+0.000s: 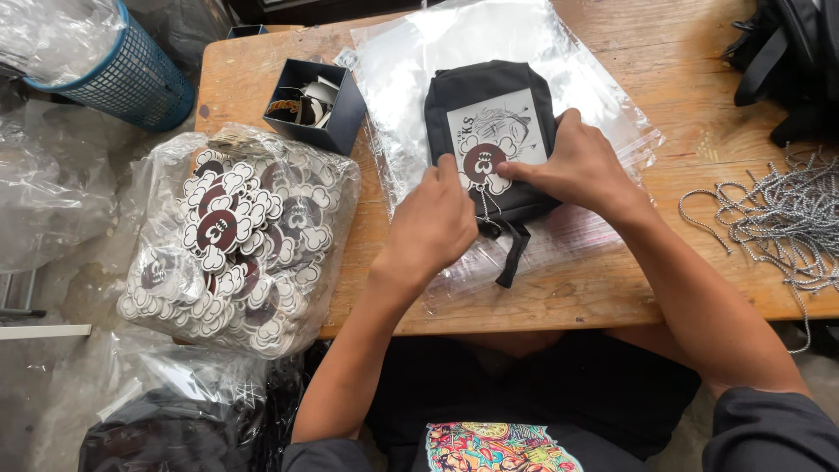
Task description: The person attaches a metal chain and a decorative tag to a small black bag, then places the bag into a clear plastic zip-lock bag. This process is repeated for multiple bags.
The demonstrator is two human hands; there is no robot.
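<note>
A small black fabric bag (489, 87) with a white printed panel lies on a clear plastic sleeve (419, 52) on the wooden table (664, 61). A flower-shaped brown and white tag (479, 164) rests on the bag's front, a thin cord hanging below it. My right hand (577, 166) presses its fingertips on the tag and bag. My left hand (433, 223) pinches the tag's lower edge by the cord.
A clear bag full of matching flower-shaped tags (236, 236) sits at the table's left edge. Behind it stands a small dark open box (315, 103). Loose grey cords (778, 214) lie at right, a black bag (791, 61) at far right, a blue basket (131, 74) at top left.
</note>
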